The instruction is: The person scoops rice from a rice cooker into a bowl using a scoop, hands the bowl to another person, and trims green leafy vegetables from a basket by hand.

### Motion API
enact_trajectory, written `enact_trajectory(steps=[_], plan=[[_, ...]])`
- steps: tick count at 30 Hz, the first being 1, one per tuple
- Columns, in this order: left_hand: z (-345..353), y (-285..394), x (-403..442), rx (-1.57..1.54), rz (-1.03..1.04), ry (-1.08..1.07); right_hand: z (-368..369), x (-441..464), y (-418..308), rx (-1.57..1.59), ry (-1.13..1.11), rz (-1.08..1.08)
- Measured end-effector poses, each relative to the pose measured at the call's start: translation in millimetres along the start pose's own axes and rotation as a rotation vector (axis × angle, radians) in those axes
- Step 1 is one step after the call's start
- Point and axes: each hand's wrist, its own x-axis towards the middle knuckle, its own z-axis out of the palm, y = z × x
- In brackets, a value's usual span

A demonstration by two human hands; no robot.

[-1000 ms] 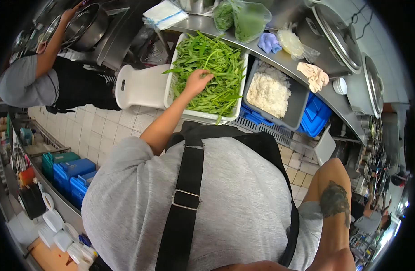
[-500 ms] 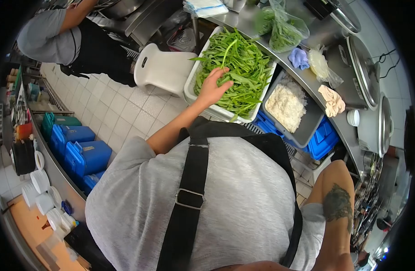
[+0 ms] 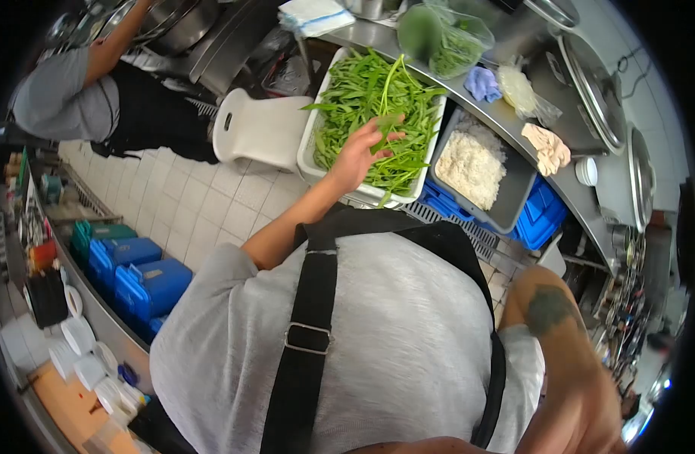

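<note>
My left hand point(image 3: 353, 157) is over a white basket point(image 3: 305, 155) heaped with long, leafy green vegetables point(image 3: 363, 91). Its fingers are curled around some of the greens, with a pale stem rising past the fingertips; part of the grip is blurred. My right arm is bent at the right side of the view, its forearm running down to the lower edge. The right hand itself lies outside the picture.
A grey tub point(image 3: 520, 206) of white shredded food stands right of the basket, near a blue crate point(image 3: 543, 219). A steel counter point(image 3: 506, 125) holds bagged greens, cloths and large pots. A white stool point(image 3: 260, 132) and another person point(image 3: 67, 98) are at left, above blue bins point(image 3: 154, 286).
My left hand has lifted slightly and turned, with greens now between its fingers. My right forearm has swung lower and inward. The whole view has shifted a little.
</note>
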Motion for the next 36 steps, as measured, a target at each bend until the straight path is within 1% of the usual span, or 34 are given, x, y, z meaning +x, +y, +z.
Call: enact_trajectory(steps=[1,2,3,4,6,7,8,11,12,13,14,15,17,18,19,21,24,27,28,31,32,34,35,36], plan=[[4,2,0,-0.062,0.004,-0.045,-4,-17,3,-0.069,-0.046,0.105],[8,3,-1,-0.124,0.004,-0.089,-18,-41,-1,-0.101,-0.153,0.313],[12,4,-2,-0.188,0.001,-0.133,-34,-69,-8,-0.129,-0.269,0.569],[19,10,-5,-0.131,0.0,-0.165,-47,-104,-18,-0.131,-0.4,0.871],[25,12,-8,-0.079,-0.019,-0.217,-70,-178,-51,-0.033,-0.759,1.56],[26,12,-9,-0.049,-0.029,-0.24,-86,-212,-69,0.03,-0.983,2.026],[27,11,-9,-0.013,-0.017,-0.261,-93,-242,-90,0.175,-0.952,2.066],[23,0,-10,0.121,-0.047,-0.252,-86,-256,-109,0.252,-0.738,2.41],[20,-2,-9,0.141,-0.036,-0.29,-83,-258,-114,0.288,-0.66,2.52],[18,-8,-11,0.189,-0.024,-0.254,-81,-258,-117,0.328,-0.578,2.628],[17,-14,-13,0.238,-0.009,-0.217,-77,-256,-117,0.247,-0.641,2.613],[19,-13,-15,0.289,0.008,-0.18,-79,-262,-118,0.254,-0.639,2.575],[13,0,-21,0.673,0.034,-0.211,-86,-279,-123,0.266,-0.633,2.499],[6,8,-22,0.767,0.025,-0.226,-85,-278,-120,0.193,-0.715,2.436],[-2,16,-22,0.861,0.018,-0.241,-87,-281,-119,0.205,-0.73,2.434],[-30,35,-15,0.853,-0.044,-0.268,-94,-286,-119,0.228,-0.761,2.429],[-76,52,-6,0.37,-0.097,-0.022,-95,-281,-116,0.364,-0.912,2.403],[-40,73,9,0.654,0.006,0.182,-94,-290,-118,0.55,-0.951,2.336],[-27,74,16,0.754,0.102,0.099,-92,-290,-119,0.621,-0.965,2.339],[-9,54,35,0.487,0.182,-0.071,-88,-294,-116,0.828,-1.329,2.14],[-8,50,39,0.475,0.141,-0.084,-86,-291,-116,0.915,-1.216,2.195],[-9,43,44,0.449,0.055,-0.116,-88,-290,-114,0.977,-1.141,2.332],[-13,39,46,0.492,0.048,-0.114,-90,-290,-113,1.003,-1.099,2.4],[-17,36,47,0.534,0.041,-0.116,-93,-291,-112,0.925,-1.115,2.411]])
